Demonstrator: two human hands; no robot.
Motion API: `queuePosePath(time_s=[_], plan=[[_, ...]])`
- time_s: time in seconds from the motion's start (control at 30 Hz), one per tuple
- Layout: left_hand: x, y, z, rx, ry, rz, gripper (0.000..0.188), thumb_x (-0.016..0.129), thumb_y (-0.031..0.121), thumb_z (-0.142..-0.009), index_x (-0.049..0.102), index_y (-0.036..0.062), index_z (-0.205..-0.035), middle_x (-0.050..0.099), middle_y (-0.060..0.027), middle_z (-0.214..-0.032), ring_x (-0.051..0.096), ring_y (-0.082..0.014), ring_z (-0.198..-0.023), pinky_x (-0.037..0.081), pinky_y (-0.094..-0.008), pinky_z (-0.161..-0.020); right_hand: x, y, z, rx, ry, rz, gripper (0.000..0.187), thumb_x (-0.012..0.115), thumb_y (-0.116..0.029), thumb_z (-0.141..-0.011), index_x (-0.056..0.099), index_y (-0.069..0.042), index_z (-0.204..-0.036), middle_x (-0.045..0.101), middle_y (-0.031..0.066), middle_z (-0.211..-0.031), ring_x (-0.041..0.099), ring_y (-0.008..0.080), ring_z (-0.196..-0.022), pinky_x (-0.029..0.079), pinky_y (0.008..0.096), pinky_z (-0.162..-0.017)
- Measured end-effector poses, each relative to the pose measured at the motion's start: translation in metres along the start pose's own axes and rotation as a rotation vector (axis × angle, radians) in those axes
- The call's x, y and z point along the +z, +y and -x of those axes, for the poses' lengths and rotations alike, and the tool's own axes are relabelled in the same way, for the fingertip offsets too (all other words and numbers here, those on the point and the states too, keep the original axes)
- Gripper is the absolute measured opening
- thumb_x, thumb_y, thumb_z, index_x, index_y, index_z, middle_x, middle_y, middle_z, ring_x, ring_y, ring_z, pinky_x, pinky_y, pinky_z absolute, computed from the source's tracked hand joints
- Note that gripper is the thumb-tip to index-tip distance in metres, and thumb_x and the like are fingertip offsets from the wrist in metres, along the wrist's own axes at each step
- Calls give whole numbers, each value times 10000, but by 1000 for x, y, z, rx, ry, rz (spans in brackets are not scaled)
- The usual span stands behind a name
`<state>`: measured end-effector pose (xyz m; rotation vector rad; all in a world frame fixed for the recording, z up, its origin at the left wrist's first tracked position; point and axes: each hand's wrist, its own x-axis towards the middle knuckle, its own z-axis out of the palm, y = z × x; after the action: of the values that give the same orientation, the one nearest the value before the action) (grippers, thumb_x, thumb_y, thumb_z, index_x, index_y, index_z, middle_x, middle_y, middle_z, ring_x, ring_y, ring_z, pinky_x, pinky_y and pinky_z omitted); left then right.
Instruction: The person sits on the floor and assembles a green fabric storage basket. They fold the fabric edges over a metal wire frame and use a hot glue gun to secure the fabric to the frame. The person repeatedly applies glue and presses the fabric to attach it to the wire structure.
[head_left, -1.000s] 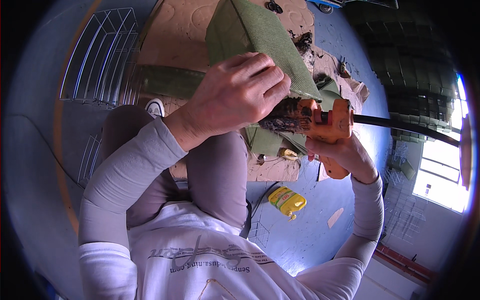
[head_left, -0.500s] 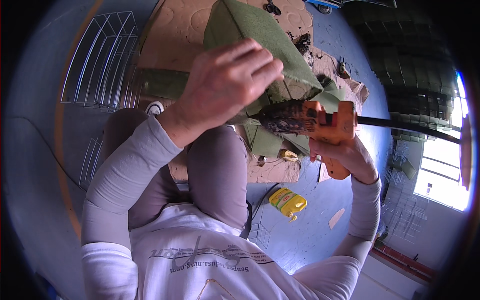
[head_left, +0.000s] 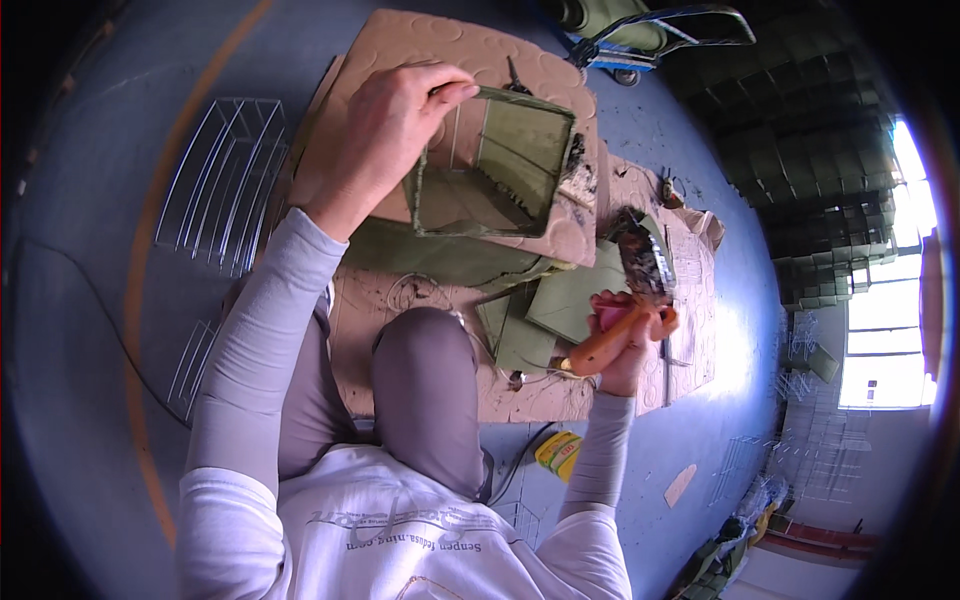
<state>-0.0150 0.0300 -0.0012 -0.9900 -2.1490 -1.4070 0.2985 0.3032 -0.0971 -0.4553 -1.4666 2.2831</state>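
My left hand [head_left: 400, 125] pinches the upper left corner of a green fabric-covered box [head_left: 525, 140]. The open, four-sided mouth of the box faces me, showing its inner walls and dark smears along a lower inside edge. To the right, my right hand [head_left: 625, 365] is wrapped round the handle of an orange hot glue gun [head_left: 608, 342]. Its dark, crusted front end points away from me, apart from the box. Beneath the gun lie flat green fabric pieces [head_left: 580, 295], and a longer green strip [head_left: 440, 255] lies just nearer than the box.
Brown cardboard [head_left: 460, 40] lies under the work, with scissors [head_left: 514, 75] near its far side. Bare wire frames [head_left: 220, 185] stand at left. A yellow jug [head_left: 558, 455] sits on the floor near my right forearm. Stacked green boxes [head_left: 820, 140] and a cart [head_left: 690, 30] are at far right.
The box has turned so that its open mouth faces me. My left hand has moved up and left to its corner. The glue gun has swung from pointing left to pointing away.
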Motion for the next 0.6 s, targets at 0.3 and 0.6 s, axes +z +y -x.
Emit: queuePosePath(time_s=[0.3,0.6], plan=[[5,-15,-9,-137,79,159,238,692,215,-941,722,-1,-1037,660,-55,-744,524,-55,-679,446,-237,-625,-7,106,-94,-96,252,-511,495,666,-419,-929,550,-99,-1288,635,99,-1270,602,279,-1194,493,460,-1030],[-3,-17,-11,-206,91,130,235,695,227,-940,721,11,-1029,627,-47,-711,503,-56,-663,428,-237,-608,39,125,-148,-164,185,-492,442,563,-385,-1006,505,-103,-1342,609,84,-1313,548,253,-1271,444,433,-1070]])
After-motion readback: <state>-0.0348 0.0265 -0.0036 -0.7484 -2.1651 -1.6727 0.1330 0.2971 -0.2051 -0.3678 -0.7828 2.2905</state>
